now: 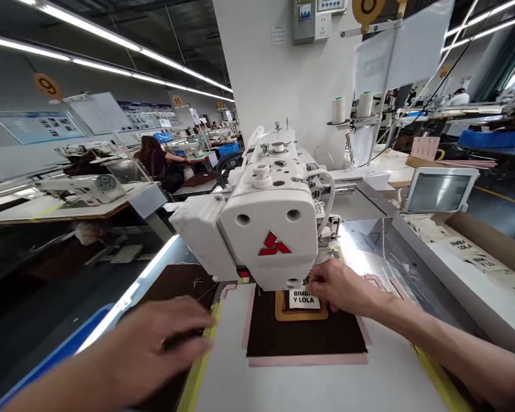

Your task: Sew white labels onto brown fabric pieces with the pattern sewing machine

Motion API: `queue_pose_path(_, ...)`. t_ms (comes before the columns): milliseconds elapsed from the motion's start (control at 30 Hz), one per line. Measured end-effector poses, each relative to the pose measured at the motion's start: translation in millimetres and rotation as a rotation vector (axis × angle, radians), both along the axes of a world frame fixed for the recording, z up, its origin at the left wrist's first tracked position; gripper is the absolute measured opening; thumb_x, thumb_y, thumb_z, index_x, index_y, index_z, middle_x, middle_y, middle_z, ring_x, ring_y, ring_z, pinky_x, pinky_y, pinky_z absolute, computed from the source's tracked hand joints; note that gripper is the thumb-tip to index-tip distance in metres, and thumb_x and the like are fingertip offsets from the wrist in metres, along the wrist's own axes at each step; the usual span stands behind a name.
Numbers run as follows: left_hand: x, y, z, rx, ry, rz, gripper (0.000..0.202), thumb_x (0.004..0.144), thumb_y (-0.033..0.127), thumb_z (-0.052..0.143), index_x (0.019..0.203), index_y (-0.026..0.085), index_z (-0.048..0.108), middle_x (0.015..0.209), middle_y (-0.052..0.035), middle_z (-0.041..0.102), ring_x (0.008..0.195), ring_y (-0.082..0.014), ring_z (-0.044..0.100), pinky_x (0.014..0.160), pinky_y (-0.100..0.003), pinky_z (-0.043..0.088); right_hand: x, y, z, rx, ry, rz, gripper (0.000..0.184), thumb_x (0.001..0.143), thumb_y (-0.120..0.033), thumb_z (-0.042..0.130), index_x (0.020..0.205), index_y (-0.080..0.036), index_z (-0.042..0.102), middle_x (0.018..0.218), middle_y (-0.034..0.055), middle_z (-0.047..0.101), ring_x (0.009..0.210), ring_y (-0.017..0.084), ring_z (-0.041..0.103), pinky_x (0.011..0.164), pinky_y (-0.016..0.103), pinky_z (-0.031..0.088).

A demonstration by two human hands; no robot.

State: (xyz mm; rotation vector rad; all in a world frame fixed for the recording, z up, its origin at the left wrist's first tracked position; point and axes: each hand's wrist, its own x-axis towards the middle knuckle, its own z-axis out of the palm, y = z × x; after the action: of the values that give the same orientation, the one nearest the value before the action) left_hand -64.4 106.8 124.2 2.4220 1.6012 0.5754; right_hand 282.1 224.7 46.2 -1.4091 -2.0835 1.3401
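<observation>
My right hand (341, 286) reaches under the nose of the white sewing machine (268, 229), fingers bunched close together at the upper right corner of the white label (305, 298) printed BIMBA Y LOLA. The fingertips are half hidden by the machine, so I cannot tell whether they pinch the label or only press on it. The label lies inside a mustard-yellow frame (301, 315) on a dark brown fabric panel (304, 339), which sits in a pink-edged template (309, 360) on the white work plate (326, 389). My left hand (154, 343), blurred, lies palm down with fingers stretched out and gripping nothing, on a second dark brown piece (178, 281) just left of a yellow tape strip (201, 360). To the right, a cardboard box (493, 240) holds more of the same labels, and a touchscreen panel (438, 191) stands behind it. Two thread cones (338, 110) stand on a rack behind the machine. Far left, another person (152, 157) sits at a distant station.
</observation>
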Motion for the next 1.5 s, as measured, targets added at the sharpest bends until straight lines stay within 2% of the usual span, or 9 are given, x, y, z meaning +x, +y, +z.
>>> queue_pose_path(67, 35, 10, -22.3, -0.072, 0.178, -0.301, 0.023, 0.102, 0.03, 0.063, 0.119, 0.029, 0.078, 0.114, 0.0, 0.077, 0.105, -0.0192, 0.074, 0.097, -0.027, 0.058, -3, -1, -0.9, 0.022, -0.011, -0.004, 0.016, 0.086, -0.025, 0.061, 0.072, -0.02, 0.058, 0.061, -0.0024, 0.057, 0.048, 0.011, 0.052, 0.045, 0.024, 0.036)
queue_pose_path(100, 45, 16, -30.6, -0.043, 0.209, -0.356, 0.026, 0.104, 0.027, 0.06, 0.125, 0.026, 0.075, 0.12, -0.0034, 0.076, 0.111, -0.0216, 0.073, 0.102, -0.031, 0.057, -4, -1, -1.0, 0.032, -0.016, -0.003, 0.016, 0.086, -0.025, 0.061, 0.071, -0.02, 0.057, 0.06, -0.0029, 0.055, 0.049, 0.011, 0.049, 0.045, 0.024, 0.036)
queue_pose_path(233, 55, 34, -56.0, 0.093, 0.222, -0.424, 0.031, 0.109, 0.025, 0.052, 0.133, 0.021, 0.071, 0.132, -0.0082, 0.073, 0.118, -0.0256, 0.071, 0.107, -0.039, 0.056, -5, -1, 0.8, 0.048, -0.012, 0.039, 0.017, 0.086, -0.024, 0.06, 0.07, -0.02, 0.058, 0.062, -0.0039, 0.051, 0.055, 0.01, 0.044, 0.049, 0.023, 0.035)
queue_pose_path(367, 55, 39, -73.1, 0.172, 0.233, -0.457, 0.037, 0.109, 0.024, 0.05, 0.142, 0.02, 0.065, 0.139, -0.0089, 0.069, 0.12, -0.0302, 0.069, 0.109, -0.047, 0.054, -2, 1, 2.4, 0.027, 0.005, 0.108, 0.016, 0.088, -0.027, 0.059, 0.073, -0.021, 0.061, 0.065, -0.0036, 0.054, 0.058, 0.012, 0.048, 0.049, 0.023, 0.036)
queue_pose_path(600, 63, 42, -74.1, 0.316, 0.159, -0.438, 0.033, 0.11, 0.022, 0.048, 0.135, 0.018, 0.069, 0.13, -0.0079, 0.074, 0.11, -0.0266, 0.071, 0.106, -0.042, 0.051, -4, 0, 2.5, 0.03, 0.005, 0.093, 0.014, 0.089, -0.026, 0.058, 0.075, -0.021, 0.06, 0.064, -0.0047, 0.053, 0.057, 0.011, 0.045, 0.051, 0.024, 0.036)
queue_pose_path(833, 64, 40, -80.9, 0.259, 0.15, -0.476, 0.033, 0.111, 0.023, 0.049, 0.138, 0.018, 0.067, 0.145, -0.0057, 0.067, 0.123, -0.027, 0.069, 0.116, -0.042, 0.047, -6, -2, 7.6, 0.05, -0.004, 0.145, 0.019, 0.091, -0.025, 0.057, 0.073, -0.022, 0.052, 0.063, -0.0052, 0.048, 0.058, 0.012, 0.042, 0.052, 0.025, 0.032)
queue_pose_path(1100, 73, 37, -78.5, 0.262, 0.126, -0.476, 0.03, 0.11, 0.028, 0.052, 0.133, 0.018, 0.069, 0.136, -0.0059, 0.073, 0.127, -0.0248, 0.068, 0.116, -0.039, 0.05, -4, -6, 9.2, 0.098, -0.018, 0.21, 0.014, 0.091, -0.023, 0.058, 0.077, -0.022, 0.058, 0.067, -0.004, 0.06, 0.061, 0.013, 0.051, 0.056, 0.025, 0.037)
queue_pose_path(1333, 73, 37, -90.5, 0.264, 0.121, -0.441, 0.035, 0.113, 0.032, 0.048, 0.141, 0.019, 0.063, 0.146, -0.0043, 0.066, 0.132, -0.0225, 0.064, 0.123, -0.038, 0.04, -9, -8, 4.3, 0.206, 0.004, 0.118, 0.015, 0.091, -0.02, 0.053, 0.077, -0.022, 0.057, 0.084, 0.0003, 0.065, 0.074, 0.016, 0.054, 0.066, 0.027, 0.044)
queue_pose_path(1500, 76, 42, -92.0, 0.256, 0.146, -0.425, 0.037, 0.112, 0.036, 0.05, 0.143, 0.018, 0.062, 0.145, -0.0038, 0.067, 0.128, -0.0249, 0.066, 0.12, -0.04, 0.041, -11, -6, 3.0, 0.254, -0.014, 0.081, 0.012, 0.09, -0.02, 0.054, 0.082, -0.022, 0.062, 0.083, 0.0015, 0.066, 0.082, 0.019, 0.058, 0.071, 0.028, 0.046)
